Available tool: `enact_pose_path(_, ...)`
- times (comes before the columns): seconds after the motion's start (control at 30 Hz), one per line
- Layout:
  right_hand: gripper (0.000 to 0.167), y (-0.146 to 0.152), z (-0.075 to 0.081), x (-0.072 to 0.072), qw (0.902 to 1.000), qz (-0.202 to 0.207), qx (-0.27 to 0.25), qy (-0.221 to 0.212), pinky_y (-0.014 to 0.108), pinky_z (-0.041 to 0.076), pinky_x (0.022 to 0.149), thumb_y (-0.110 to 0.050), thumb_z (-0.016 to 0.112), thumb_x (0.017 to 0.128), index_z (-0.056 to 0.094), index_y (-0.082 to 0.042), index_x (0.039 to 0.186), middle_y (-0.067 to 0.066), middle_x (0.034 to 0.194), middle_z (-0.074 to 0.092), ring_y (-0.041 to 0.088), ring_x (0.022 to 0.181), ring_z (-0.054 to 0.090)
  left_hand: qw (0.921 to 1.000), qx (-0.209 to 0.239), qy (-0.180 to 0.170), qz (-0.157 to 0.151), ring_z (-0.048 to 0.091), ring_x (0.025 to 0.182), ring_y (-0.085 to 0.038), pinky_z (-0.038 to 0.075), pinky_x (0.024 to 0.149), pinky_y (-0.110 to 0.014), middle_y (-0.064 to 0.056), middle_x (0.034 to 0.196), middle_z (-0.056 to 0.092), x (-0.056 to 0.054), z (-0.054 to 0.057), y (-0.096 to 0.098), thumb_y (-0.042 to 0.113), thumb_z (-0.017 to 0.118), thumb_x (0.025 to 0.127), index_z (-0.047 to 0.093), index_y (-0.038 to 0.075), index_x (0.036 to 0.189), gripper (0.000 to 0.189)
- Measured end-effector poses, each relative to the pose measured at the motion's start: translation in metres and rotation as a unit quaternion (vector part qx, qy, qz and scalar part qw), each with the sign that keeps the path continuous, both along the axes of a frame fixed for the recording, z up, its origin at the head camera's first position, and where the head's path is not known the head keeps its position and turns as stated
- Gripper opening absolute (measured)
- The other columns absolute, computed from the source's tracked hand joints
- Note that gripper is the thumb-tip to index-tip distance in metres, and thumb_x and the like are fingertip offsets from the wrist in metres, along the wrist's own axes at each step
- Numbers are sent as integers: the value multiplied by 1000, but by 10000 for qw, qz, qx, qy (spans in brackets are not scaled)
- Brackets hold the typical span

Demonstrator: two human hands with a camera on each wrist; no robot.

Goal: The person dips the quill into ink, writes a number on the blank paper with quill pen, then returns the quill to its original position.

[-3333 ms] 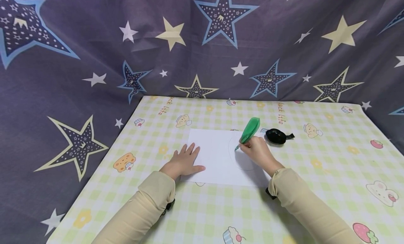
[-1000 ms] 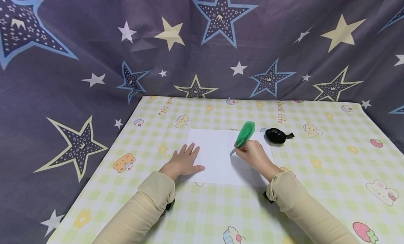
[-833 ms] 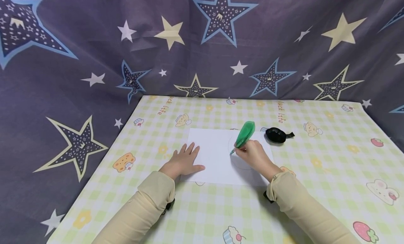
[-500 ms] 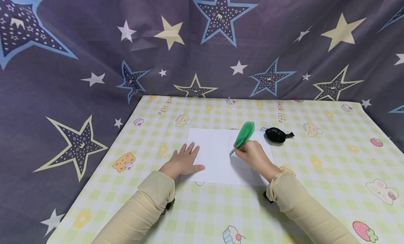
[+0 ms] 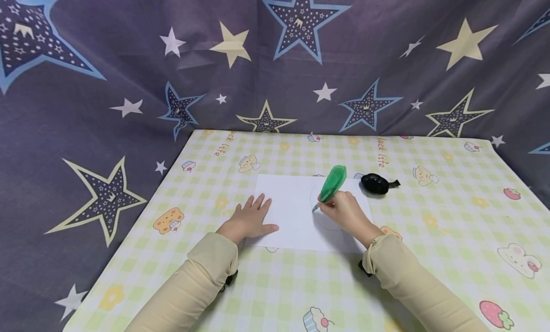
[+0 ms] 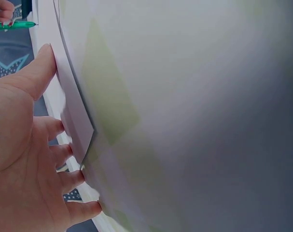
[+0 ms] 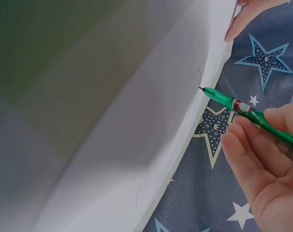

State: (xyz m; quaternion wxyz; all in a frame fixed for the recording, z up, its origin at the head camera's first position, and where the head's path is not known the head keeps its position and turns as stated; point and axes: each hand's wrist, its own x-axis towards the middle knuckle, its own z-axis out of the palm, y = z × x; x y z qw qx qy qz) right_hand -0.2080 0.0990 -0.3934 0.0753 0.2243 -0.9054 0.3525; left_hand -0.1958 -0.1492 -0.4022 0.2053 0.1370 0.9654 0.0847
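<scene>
Head view: pen (image 5: pixel 332 185) farther left than before

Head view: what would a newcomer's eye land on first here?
Probably the green pen with its broad, leaf-like top, in the person's right grip over the white paper. Next, likely the star-patterned backdrop behind the checked table cover, then the shiny black object by the paper's far right corner.

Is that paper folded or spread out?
Spread out: in the head view the white paper lies flat on the checked cloth, no fold visible, with the left hand across its left edge.
</scene>
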Motion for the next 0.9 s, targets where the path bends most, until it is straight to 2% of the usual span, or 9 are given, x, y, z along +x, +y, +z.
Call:
enact_pose_path(0.13,7,4,3,0,9996,-38,-267,60,33,53,65,0,64,81,70,2,85,9,77,68,23,74,66,10000,-16,-9,-20,1,137,-36,9,103,-59,-14,152,4,0,0,1,54,47,90,14,9,149,80)
enact_pose_path(0.23,7,9,8,-2,9985,-106,-454,292,35,53,66,0,63,82,70,2,84,9,78,68,24,75,66,10000,-11,-8,-32,1,137,-37,9,103,-59,-14,152,4,0,2,2,53,47,91,14,9,149,80)
enact_pose_path(0.37,8,16,14,-6,9970,-223,-453,586,38,53,67,-2,64,82,71,2,85,10,78,68,26,75,66,10000,34,15,-22,2,136,-38,9,103,-60,-15,152,5,0,4,1,52,48,91,15,7,148,80)
enact_pose_path(0.9,12,35,25,-7,9966,-482,-495,441,39,53,70,-4,61,85,69,1,92,12,82,68,25,77,66,10000,36,-1,-16,1,136,-38,9,103,-59,-15,152,5,0,1,1,52,47,91,15,7,148,79)
